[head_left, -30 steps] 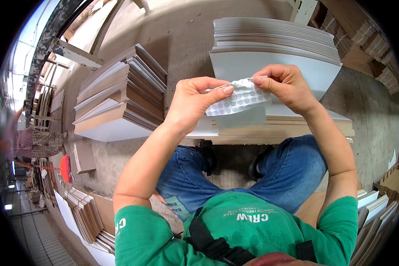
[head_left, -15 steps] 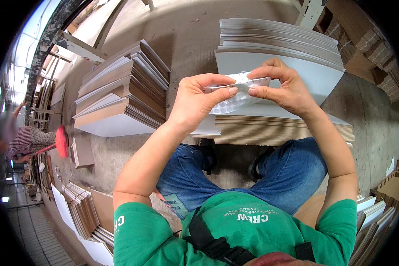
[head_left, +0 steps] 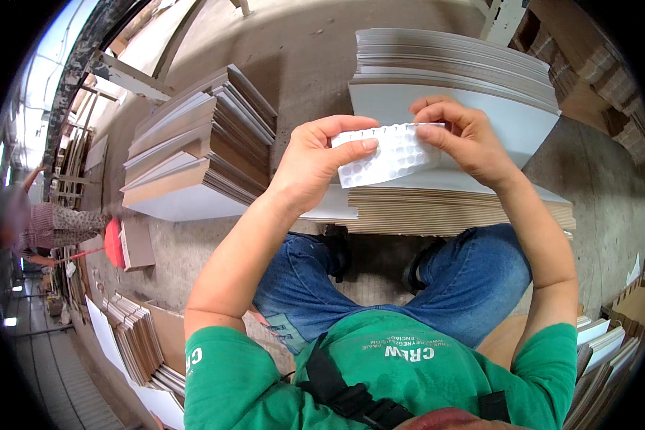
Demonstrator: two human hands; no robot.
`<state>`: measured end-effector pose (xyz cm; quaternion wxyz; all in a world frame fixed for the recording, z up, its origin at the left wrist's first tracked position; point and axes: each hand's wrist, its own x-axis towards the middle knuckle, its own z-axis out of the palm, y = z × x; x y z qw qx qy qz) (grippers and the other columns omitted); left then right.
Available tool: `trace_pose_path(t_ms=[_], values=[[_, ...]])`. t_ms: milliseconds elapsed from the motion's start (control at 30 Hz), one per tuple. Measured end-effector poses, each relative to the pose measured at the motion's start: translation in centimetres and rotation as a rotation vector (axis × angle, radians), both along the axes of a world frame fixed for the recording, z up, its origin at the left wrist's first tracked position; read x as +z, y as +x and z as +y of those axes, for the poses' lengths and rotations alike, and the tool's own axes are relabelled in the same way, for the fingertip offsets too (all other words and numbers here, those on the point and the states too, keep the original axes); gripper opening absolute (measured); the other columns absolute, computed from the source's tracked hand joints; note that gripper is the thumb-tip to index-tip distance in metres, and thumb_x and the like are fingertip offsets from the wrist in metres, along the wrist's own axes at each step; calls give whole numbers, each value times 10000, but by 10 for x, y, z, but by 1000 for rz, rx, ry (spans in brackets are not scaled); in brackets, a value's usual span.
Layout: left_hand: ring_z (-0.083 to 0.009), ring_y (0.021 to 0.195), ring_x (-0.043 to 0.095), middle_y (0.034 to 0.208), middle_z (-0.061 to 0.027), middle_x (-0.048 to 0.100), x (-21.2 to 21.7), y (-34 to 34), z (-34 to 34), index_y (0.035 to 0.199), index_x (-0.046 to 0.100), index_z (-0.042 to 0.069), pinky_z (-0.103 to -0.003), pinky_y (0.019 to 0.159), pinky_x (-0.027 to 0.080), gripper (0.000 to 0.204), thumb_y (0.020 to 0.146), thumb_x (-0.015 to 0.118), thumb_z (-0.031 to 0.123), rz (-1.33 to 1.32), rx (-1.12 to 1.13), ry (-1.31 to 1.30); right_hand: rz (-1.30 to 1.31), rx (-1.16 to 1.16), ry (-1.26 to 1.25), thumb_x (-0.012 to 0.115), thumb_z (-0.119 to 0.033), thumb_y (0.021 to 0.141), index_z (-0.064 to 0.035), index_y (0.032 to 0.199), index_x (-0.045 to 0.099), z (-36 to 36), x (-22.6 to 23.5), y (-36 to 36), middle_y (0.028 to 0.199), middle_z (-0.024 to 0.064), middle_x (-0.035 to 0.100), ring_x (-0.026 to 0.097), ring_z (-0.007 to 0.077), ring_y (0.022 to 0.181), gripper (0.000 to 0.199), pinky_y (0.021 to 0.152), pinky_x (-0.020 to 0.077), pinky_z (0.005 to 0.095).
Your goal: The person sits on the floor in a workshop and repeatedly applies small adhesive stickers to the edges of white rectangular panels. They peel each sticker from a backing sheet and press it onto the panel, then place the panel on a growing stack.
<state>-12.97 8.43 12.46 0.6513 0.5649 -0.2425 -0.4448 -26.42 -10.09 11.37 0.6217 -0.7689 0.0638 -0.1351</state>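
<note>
A thin whitish sheet covered in rows of small round clear dots (head_left: 390, 156), like stickers on a backing, is held up in front of me over the flat boards. My left hand (head_left: 309, 159) pinches its left edge between thumb and fingers. At the upper right corner, my right hand (head_left: 473, 142) has its thumb and index finger closed on the sheet. Its other fingers curl above. Below the sheet lies a low stack of flat white-faced boards (head_left: 459, 212) with brown layered edges. Whether a single dot sits between my right fingertips is too small to tell.
A leaning stack of white boards (head_left: 451, 61) stands beyond my hands. To the left is another leaning stack (head_left: 201, 150). More panels (head_left: 132, 337) are at lower left, and others (head_left: 605, 351) at lower right. Far left, a person (head_left: 50, 222) holds a red-headed broom (head_left: 113, 242).
The sheet, pinched together at its top middle before, is now spread flatter. My right hand has shifted slightly right along its top edge. The person's red broom has moved a little right and down.
</note>
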Motion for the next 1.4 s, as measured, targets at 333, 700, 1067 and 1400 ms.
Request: trace_pose_path(t_ms=[333, 700, 1067, 1400], values=[[-127, 784, 603, 887, -79, 638, -1, 9, 6, 1011, 606, -1, -273, 705, 510, 252, 789, 641, 112, -67, -55, 58, -70, 30, -6, 575, -115, 835, -7, 858, 573, -3, 5, -6, 1000, 50, 544, 491, 105, 900, 111, 805, 394, 234], [-89, 745, 585, 851, -53, 642, -16, 4, -5, 1008, 613, 7, -216, 627, 476, 236, 778, 634, 54, -138, -16, 137, -449, 30, -945, 636, -40, 667, -32, 913, 578, 22, 12, 23, 841, 101, 561, 532, 263, 823, 253, 679, 472, 345], [-65, 773, 555, 868, -24, 632, -20, -4, -14, 1066, 576, 16, -197, 654, 427, 293, 774, 584, -9, -229, -82, 215, -310, 64, -1117, 577, -52, 638, -55, 750, 560, 32, -4, 32, 738, 76, 545, 537, 238, 744, 114, 631, 477, 337], [-122, 826, 559, 956, -67, 597, -35, 3, -15, 1117, 511, -53, -238, 723, 437, 418, 713, 587, 18, 200, -48, 169, -276, 32, -1192, 584, -73, 646, -34, 757, 547, 41, -25, 27, 779, 108, 542, 537, 241, 798, 123, 650, 493, 330]])
